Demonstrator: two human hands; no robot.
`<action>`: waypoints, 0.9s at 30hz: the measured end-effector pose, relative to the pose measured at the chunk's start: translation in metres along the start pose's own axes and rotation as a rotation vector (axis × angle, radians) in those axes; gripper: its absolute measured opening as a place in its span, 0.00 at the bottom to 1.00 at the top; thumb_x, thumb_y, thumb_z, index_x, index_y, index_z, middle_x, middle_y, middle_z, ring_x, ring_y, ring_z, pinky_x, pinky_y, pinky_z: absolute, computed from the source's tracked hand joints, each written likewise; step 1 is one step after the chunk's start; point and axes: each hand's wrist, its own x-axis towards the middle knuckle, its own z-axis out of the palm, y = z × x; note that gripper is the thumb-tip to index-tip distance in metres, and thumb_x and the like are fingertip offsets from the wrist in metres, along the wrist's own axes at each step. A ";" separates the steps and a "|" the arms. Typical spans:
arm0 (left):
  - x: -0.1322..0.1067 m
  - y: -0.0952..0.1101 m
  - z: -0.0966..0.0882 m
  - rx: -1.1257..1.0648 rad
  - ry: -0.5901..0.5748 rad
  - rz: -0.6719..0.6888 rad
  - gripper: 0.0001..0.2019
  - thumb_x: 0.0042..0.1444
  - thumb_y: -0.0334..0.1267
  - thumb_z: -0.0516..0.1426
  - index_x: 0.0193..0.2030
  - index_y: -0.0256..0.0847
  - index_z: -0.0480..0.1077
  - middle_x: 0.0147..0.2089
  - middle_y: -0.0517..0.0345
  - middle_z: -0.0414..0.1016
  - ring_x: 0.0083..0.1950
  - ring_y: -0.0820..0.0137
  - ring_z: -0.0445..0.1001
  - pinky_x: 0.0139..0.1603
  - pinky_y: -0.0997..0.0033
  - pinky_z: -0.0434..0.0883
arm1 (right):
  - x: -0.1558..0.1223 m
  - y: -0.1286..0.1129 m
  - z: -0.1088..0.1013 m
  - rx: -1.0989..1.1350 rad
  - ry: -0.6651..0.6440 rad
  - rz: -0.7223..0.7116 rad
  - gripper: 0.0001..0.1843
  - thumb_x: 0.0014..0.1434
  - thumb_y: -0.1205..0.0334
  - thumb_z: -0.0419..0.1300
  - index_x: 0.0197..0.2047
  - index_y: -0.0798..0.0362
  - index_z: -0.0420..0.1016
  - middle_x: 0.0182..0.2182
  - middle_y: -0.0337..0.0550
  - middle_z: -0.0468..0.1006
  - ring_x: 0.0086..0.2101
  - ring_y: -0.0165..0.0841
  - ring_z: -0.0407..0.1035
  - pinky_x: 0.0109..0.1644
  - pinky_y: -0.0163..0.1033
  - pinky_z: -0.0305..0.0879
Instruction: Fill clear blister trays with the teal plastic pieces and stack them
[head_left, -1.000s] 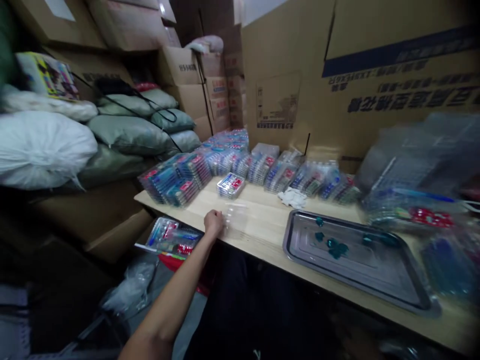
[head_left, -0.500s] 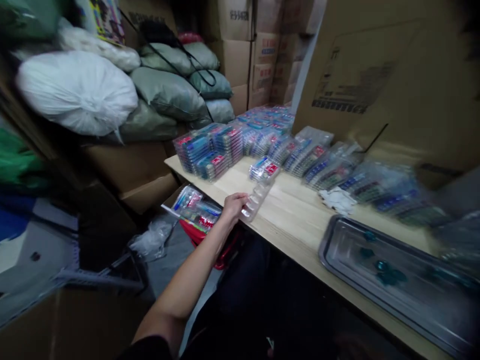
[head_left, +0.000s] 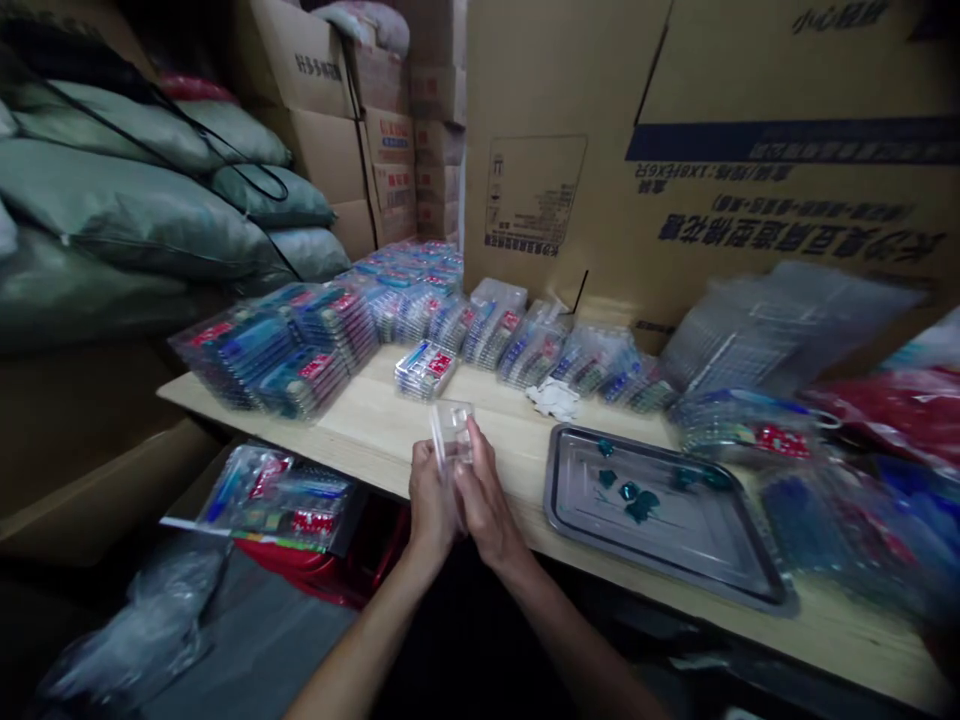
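Observation:
Both my hands meet in front of me over the near edge of the wooden table (head_left: 375, 425). My left hand (head_left: 430, 503) and my right hand (head_left: 484, 500) are each closed on an empty clear plastic blister case (head_left: 452, 434), held upright between them. Just beyond it one filled case (head_left: 424, 367) with blue and red contents lies alone on the table. A metal tray (head_left: 712, 545) holding a few small teal pieces (head_left: 631, 497) sits to the right of my hands.
Rows of filled cases (head_left: 300, 345) line the table's back and left. A pile of empty clear cases (head_left: 757, 335) lies at the right against a big cardboard box (head_left: 675, 130). More packs (head_left: 281, 495) sit in a bin below the table. Sacks (head_left: 135, 220) are stacked left.
My left hand lifted the clear case from the table edge and brought it in front of me. My right hand came into view and took hold of it too. The camera swung right.

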 end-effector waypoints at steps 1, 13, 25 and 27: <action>0.001 0.002 0.001 -0.031 0.004 -0.009 0.11 0.48 0.44 0.63 0.34 0.38 0.73 0.35 0.56 0.76 0.35 0.69 0.73 0.36 0.71 0.70 | 0.003 0.000 -0.003 -0.091 0.023 0.005 0.36 0.67 0.47 0.47 0.73 0.51 0.45 0.69 0.51 0.52 0.67 0.41 0.47 0.70 0.50 0.47; 0.014 0.013 -0.001 -0.594 -0.161 -0.502 0.20 0.32 0.33 0.75 0.34 0.34 0.77 0.31 0.60 0.77 0.28 0.80 0.73 0.30 0.85 0.72 | 0.022 0.018 -0.027 -0.139 -0.095 0.163 0.34 0.69 0.42 0.42 0.72 0.48 0.51 0.71 0.45 0.51 0.69 0.40 0.43 0.72 0.54 0.42; 0.002 0.011 0.001 -0.649 -0.151 -0.542 0.19 0.32 0.40 0.75 0.31 0.33 0.79 0.25 0.60 0.74 0.21 0.83 0.67 0.24 0.85 0.67 | 0.001 0.052 -0.009 0.343 -0.025 0.274 0.33 0.65 0.37 0.48 0.67 0.43 0.62 0.63 0.43 0.68 0.67 0.39 0.52 0.71 0.54 0.46; 0.002 0.009 0.000 -0.650 -0.150 -0.531 0.19 0.33 0.41 0.75 0.31 0.32 0.79 0.25 0.60 0.73 0.22 0.83 0.66 0.25 0.84 0.65 | -0.001 0.056 -0.009 0.375 -0.037 0.288 0.31 0.64 0.37 0.50 0.64 0.42 0.66 0.61 0.43 0.71 0.67 0.39 0.53 0.70 0.52 0.49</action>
